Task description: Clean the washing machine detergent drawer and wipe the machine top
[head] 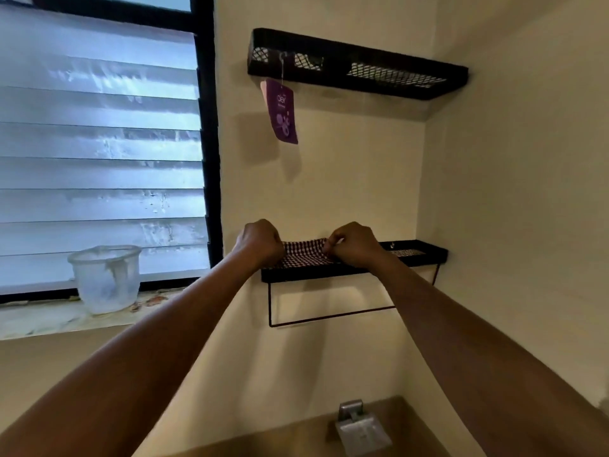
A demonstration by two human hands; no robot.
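Both hands, left (260, 242) and right (351, 244), pinch the checked cloth (304, 253) on the lower shelf (329, 274); soft, light, best gripped at its edges.

On the checked cloth (304, 253): woven fabric, red-and-white, matt, soft folds. Lower shelf (329, 276): black metal, mesh floor, matt paint. Rail (329, 316) beneath: thin dark wire. Upper shelf (395, 90): same black expanded-metal mesh, matt. Hanging tag (283, 110): purple, card or plastic, slight sheen; cannot tell which. Tub (105, 278) on sill: translucent plastic, cloudy, scuffed. Louvre panes (99, 143): frosted glass, streaked. Sill (49, 319): pale, rough, stained. Wall (346, 179): cream paint, smooth, matt. Fixture (361, 430) low down: grey metal, dull satin.
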